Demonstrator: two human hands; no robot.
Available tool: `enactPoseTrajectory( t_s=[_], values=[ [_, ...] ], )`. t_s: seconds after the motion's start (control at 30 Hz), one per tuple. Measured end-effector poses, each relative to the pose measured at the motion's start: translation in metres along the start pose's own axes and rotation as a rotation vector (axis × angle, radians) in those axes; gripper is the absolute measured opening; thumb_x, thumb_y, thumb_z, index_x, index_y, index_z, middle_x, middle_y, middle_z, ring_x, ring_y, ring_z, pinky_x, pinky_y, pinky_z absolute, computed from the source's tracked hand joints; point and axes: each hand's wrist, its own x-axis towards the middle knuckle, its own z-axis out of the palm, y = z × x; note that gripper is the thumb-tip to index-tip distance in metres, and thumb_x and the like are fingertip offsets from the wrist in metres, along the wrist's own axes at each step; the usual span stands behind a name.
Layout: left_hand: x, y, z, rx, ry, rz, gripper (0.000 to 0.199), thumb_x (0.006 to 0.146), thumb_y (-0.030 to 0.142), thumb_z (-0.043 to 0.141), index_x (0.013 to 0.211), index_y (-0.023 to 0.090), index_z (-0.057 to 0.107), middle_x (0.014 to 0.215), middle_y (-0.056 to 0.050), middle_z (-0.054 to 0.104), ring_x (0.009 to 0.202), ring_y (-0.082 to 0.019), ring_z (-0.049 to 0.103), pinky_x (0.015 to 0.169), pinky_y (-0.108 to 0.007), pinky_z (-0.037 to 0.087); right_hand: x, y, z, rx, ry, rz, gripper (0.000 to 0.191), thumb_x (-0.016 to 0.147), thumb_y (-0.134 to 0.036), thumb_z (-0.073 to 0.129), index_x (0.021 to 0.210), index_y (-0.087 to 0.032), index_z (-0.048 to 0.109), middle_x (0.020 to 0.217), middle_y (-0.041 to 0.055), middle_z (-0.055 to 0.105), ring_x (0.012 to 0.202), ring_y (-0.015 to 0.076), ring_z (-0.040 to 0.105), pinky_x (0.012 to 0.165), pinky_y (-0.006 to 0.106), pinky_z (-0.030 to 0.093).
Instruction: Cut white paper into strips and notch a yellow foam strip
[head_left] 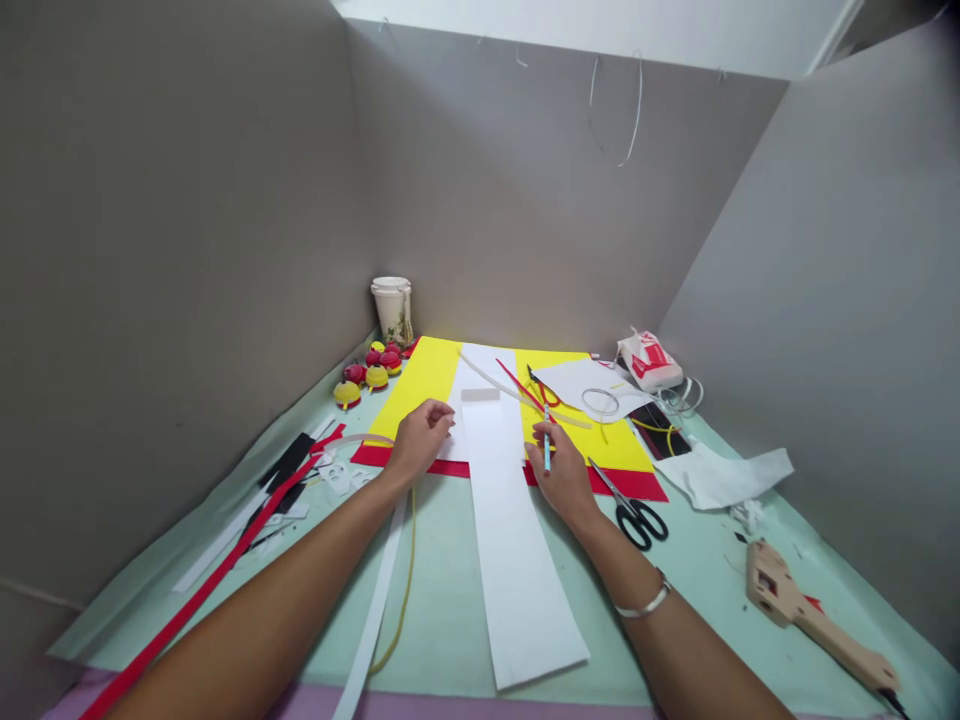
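A long white strip (514,560) lies down the middle of the table, its far end folded over on a white sheet with yellow sheets (420,385) at both sides. My left hand (424,437) is just left of the strip, its fingers curled together; whether something small is between them is hidden. To the right of the strip, my right hand (559,465) holds a light blue pen (547,450) upright between its fingers. Black-handled scissors (637,515) lie beside my right wrist.
Red and yellow round pieces (355,374) and a white cup (392,310) stand at the back left. A red strip (255,525) runs along the left. On the right are a beige glue gun (817,620), white cloth (724,478) and a red-and-white packet (649,360).
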Motion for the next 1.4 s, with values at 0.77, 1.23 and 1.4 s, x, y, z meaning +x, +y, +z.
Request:
enactPoseTrajectory(
  t_s=[0.77,1.23,1.4],
  values=[
    [-0.013,0.003,0.004,0.248,-0.032,0.174,0.015,0.083,0.032,0.051,0.088,0.022,0.061,0.081,0.0,0.068,0.074,-0.017,0.063,0.069,-0.028,0.045,0.002,0.024,-0.002,-0.302,-0.143,-0.193,0.024,0.096,-0.021,0.048,0.115,-0.017,0.063,0.11,0.0105,0.069,0.105,0.0244,0.061,0.093,0.042,0.05],
    [-0.017,0.005,0.004,0.382,-0.058,0.286,0.019,0.086,0.031,0.046,0.091,0.025,0.064,0.091,-0.001,0.072,0.083,-0.02,0.065,0.074,-0.03,0.046,0.011,0.033,-0.011,-0.412,-0.125,-0.136,0.026,0.095,-0.03,0.057,0.119,-0.02,0.058,0.124,0.0088,0.059,0.1,0.0219,0.063,0.084,0.042,0.054],
    [-0.021,0.008,0.008,0.508,-0.133,0.296,0.026,0.087,0.026,0.045,0.104,0.025,0.064,0.108,-0.004,0.071,0.098,-0.024,0.065,0.083,-0.033,0.047,0.006,0.017,-0.008,-0.337,-0.131,-0.182,0.025,0.093,-0.02,0.051,0.115,-0.018,0.064,0.113,0.0115,0.067,0.106,0.0258,0.059,0.097,0.044,0.046]
  ],
)
